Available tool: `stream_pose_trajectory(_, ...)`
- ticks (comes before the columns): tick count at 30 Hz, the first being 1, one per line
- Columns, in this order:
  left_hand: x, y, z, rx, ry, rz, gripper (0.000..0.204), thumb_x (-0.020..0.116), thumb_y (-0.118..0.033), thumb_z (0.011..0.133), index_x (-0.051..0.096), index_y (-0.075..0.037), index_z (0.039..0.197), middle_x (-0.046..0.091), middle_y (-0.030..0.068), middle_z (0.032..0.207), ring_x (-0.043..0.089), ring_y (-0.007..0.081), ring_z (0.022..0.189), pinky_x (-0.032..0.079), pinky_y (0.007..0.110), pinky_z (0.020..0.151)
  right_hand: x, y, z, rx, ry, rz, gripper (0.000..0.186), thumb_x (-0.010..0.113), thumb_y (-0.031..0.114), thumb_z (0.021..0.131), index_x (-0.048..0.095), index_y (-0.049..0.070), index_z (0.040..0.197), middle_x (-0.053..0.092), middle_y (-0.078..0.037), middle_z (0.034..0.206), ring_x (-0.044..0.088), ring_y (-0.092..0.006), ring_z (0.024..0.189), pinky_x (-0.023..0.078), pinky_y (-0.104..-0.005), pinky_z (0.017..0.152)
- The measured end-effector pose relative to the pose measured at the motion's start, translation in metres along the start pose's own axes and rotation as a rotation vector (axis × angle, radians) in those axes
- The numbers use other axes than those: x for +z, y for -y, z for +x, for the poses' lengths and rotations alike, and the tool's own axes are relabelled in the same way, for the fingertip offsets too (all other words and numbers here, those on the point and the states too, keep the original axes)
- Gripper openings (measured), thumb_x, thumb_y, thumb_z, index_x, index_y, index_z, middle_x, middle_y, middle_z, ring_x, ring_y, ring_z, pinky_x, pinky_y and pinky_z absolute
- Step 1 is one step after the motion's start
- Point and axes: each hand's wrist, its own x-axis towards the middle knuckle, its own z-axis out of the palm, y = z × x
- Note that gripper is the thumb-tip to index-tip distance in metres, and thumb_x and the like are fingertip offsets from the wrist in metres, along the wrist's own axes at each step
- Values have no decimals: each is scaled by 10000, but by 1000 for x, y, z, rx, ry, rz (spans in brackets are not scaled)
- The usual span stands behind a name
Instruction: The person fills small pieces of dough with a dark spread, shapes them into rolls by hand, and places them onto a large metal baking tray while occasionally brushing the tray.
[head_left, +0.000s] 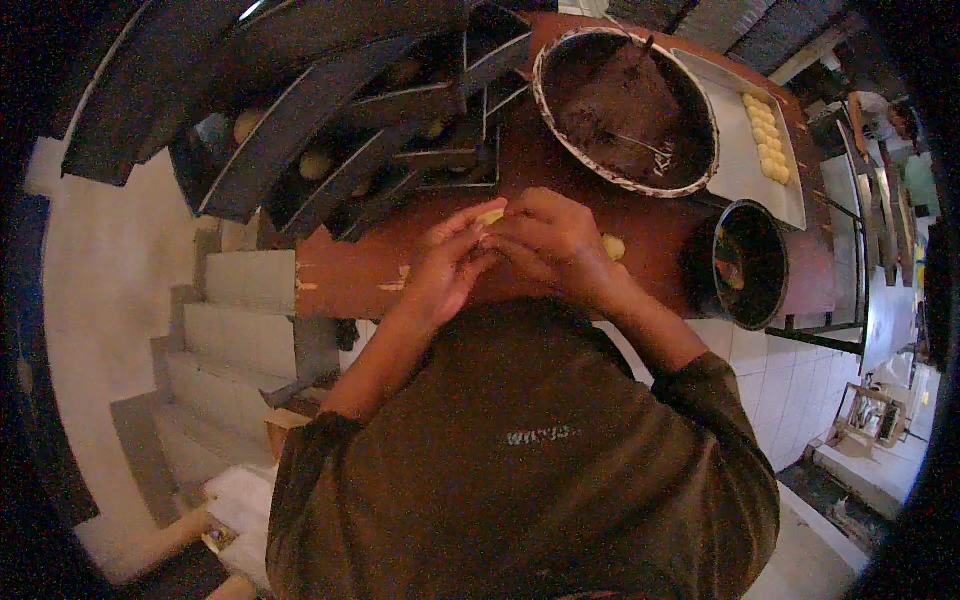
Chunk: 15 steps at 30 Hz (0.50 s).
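Observation:
A small piece of pale yellow dough [490,217] is pinched between my two hands above the reddish-brown table [350,268]. My left hand [450,265] cups it from the left, fingers curled round it. From the right, my right hand [553,238] closes over it with bent fingers, hiding part of the dough. Just beyond my right wrist lies another pale dough ball [613,246] on the tabletop. A wide round basin [538,95] stands ahead to the right, holding a heap of dark brown filling [630,105] with a utensil handle sticking up.
At the right back, a pale metal tray [735,135] carries rows of dough balls [765,140]. A black bucket [775,285] stands at the table's right end. Dark trays [330,130] with round pieces pile up at the left. White-tiled steps [240,335] and another person [880,118] are farther off.

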Motion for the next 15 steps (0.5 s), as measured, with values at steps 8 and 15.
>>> stream_pose_trajectory(8, 13, -9, -17, 273, 45, 1019, 573, 625, -131, 992, 434, 3, 1516, 560, 190, 1458, 573, 254, 1308, 456, 351, 1075, 4, -21, -9, 661, 149, 668, 218, 820, 86, 820, 767, 15, 1019, 736, -46, 990, 687, -134, 896, 538, -261, 800)
stream_pose_trajectory(15, 19, 1, -44, 139, -215, -20, 520, 661, -73, 970, 501, -7, 1460, 642, 191, 1334, 671, 197, 1106, 553, 283, 926, 17, -18, -33, 624, 58, 554, 264, 794, 75, 827, 776, 33, 1087, 759, -96, 952, 697, -144, 898, 543, -279, 802)
